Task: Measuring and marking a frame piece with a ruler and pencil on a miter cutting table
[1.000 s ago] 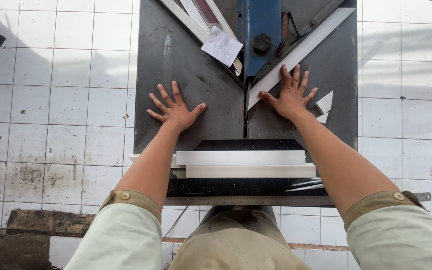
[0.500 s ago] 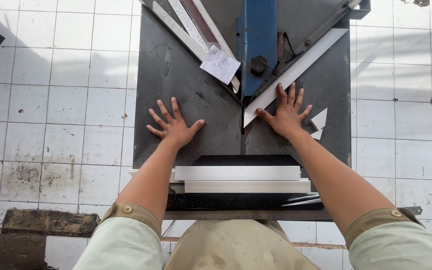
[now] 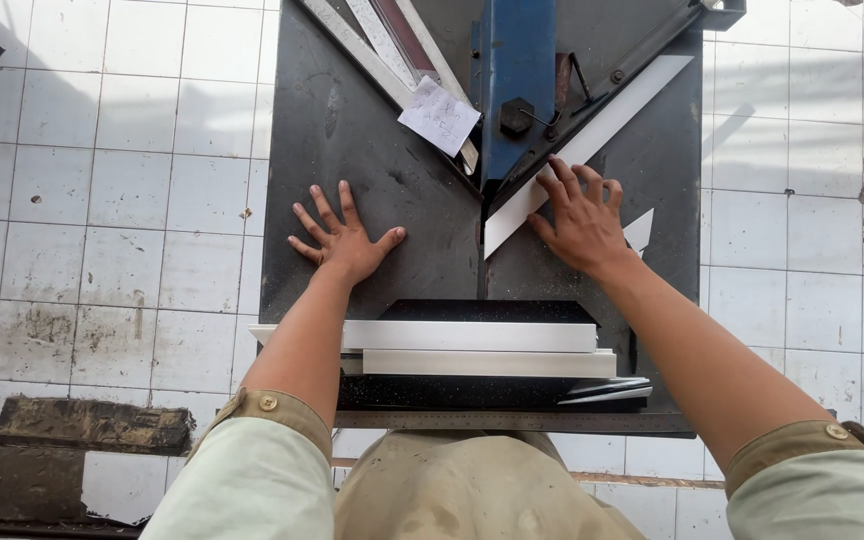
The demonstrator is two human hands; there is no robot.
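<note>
The right hand presses flat, fingers spread, on the white moulding strip, whose long axis runs diagonally up-right from its fingertips (against the fence). The left hand, splayed and grasping nothing, lies on the bare cutter table, farther from it.

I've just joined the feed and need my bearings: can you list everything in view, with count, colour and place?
Dark grey metal machine table: one, centre, over the tiled floor.
Blue upright machine column: one, top centre.
Long white moulding strip: one, white, along the right angled fence, under the right hand.
White and brown strips: several, along the left angled fence.
Small white paper slip: one, left of the column.
Stacked white strips: two, near edge of the table.
Small white triangular offcut: one, right of the right hand.
White floor tiles: many, both sides.
Left hand: flat on the table.
Right hand: pressing the strip.
</note>
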